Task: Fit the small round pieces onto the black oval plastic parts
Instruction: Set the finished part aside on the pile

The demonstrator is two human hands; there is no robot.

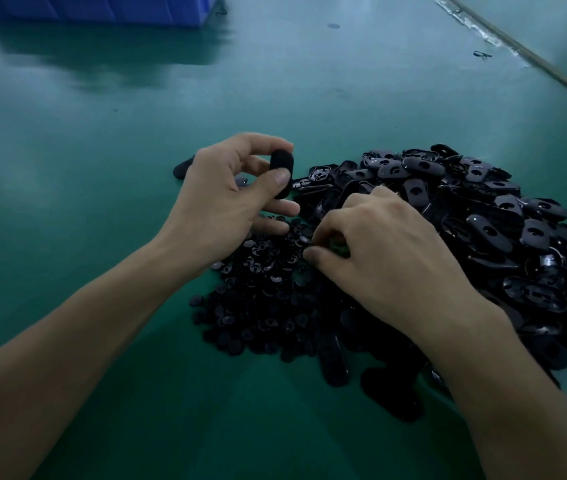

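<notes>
My left hand [219, 199] holds one black oval plastic part [281, 168] upright between thumb and fingers, above the table. A big heap of black oval parts [483, 216] lies to the right. In front of it spreads a pile of small round black pieces [261, 289]. My right hand [379, 251] rests on the edge of that pile, its thumb and curled fingers closing together among the small pieces. Whether a piece is pinched between them is hidden by the fingers.
The green table [102, 168] stretches to the left and back. A blue plastic crate [95, 8] stands at the far left edge. One oval part [185, 168] lies behind my left hand; a few more [334, 362] lie near my right forearm.
</notes>
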